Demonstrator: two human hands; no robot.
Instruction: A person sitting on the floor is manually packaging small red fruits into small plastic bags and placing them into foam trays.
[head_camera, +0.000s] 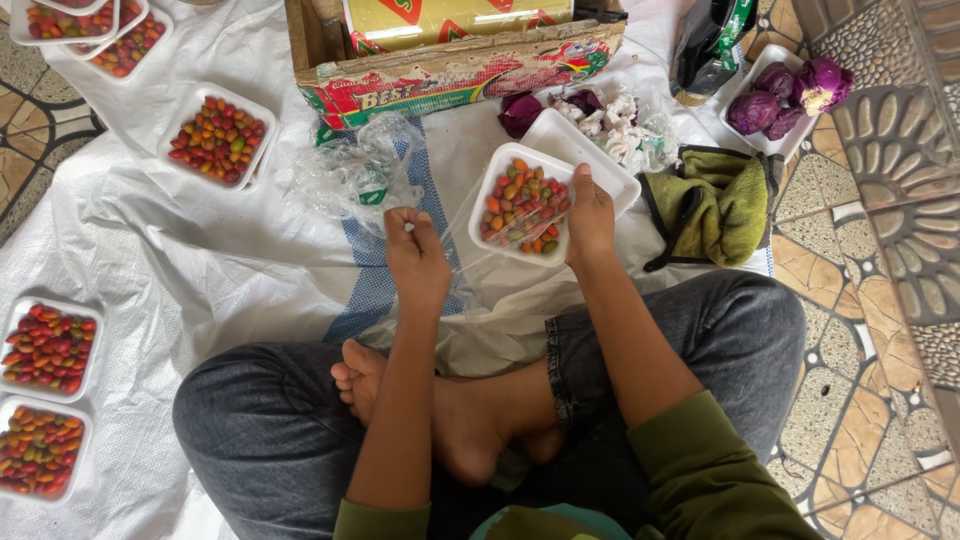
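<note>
On the white sheet, before crossed legs: a person sits barefoot, wrapping a tray.
Right hand (592, 215): fingers closed on the right edge of the white foam tray (522, 205), thumb on the rim.
Tray: filled with small red, orange and green fruits, lying on an empty tray (590, 150).
Left hand (415, 250): fingers pinched together on clear plastic film (465, 235), stretched toward the tray.
Film roll box (455, 70): just behind.
Filled trays (217, 137): spread at left.
Green cloth (715, 205): right of the tray.
</note>
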